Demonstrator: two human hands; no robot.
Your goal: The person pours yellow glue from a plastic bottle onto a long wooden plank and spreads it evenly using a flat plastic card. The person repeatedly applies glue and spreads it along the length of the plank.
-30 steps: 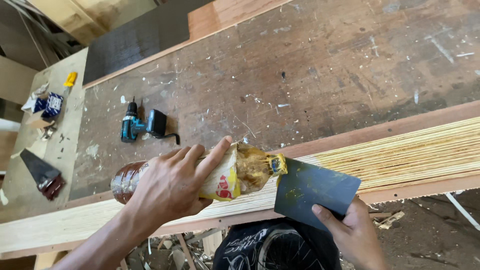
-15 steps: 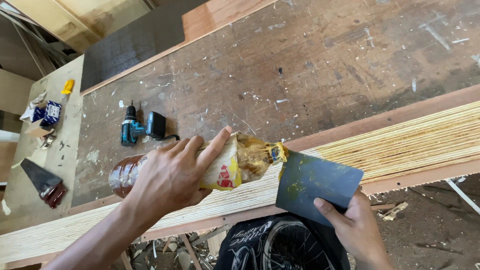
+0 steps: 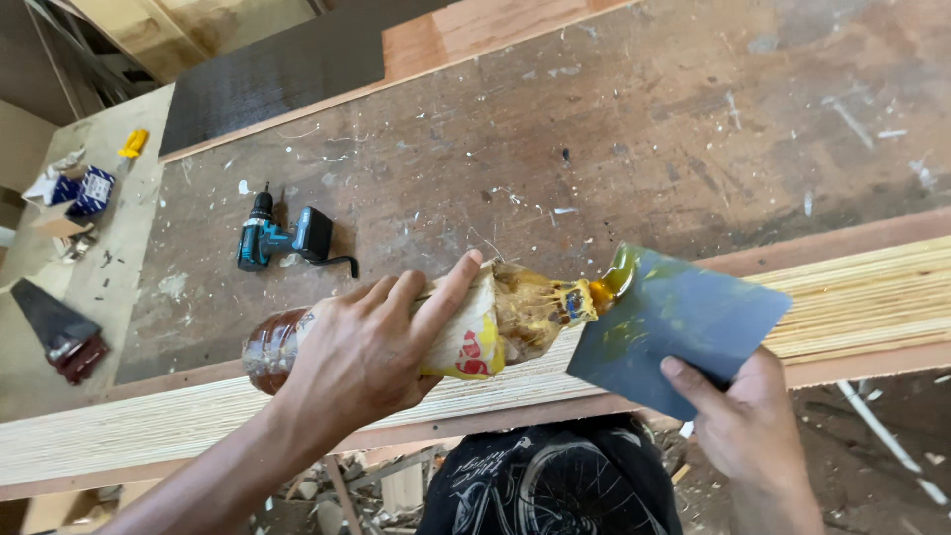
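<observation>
- Hard to read the clear plastic glue bottle (image 3: 475, 332): the left hand (image 3: 371, 352) covers its middle, its brown base pokes out at the left, and its yellow-smeared nozzle meets the dark grey flat scraper card (image 3: 684, 322). Whether glue is running, I cannot tell.
- The card's lower corner is hidden under the right hand (image 3: 743, 426), whose wrist is cut off by the bottom edge.
- Left hand is wrapped around the bottle, fingers over the top, thumb stretched along the red and yellow label, forearm coming up from bottom left. The bottle lies almost level over the long stack of pale plywood strips on edge (image 3: 862, 287).
- Right hand pinches the card, thumb on its face, the card tilted up with a yellow-green smear at its top-left corner.
- Compared with half a second ago, the card has come up and left to touch the nozzle; before, a gap lay between them.
- Behind, on the scarred brown workbench (image 3: 614, 129), a blue and black cordless drill (image 3: 282, 238) lies well apart from both hands.
</observation>
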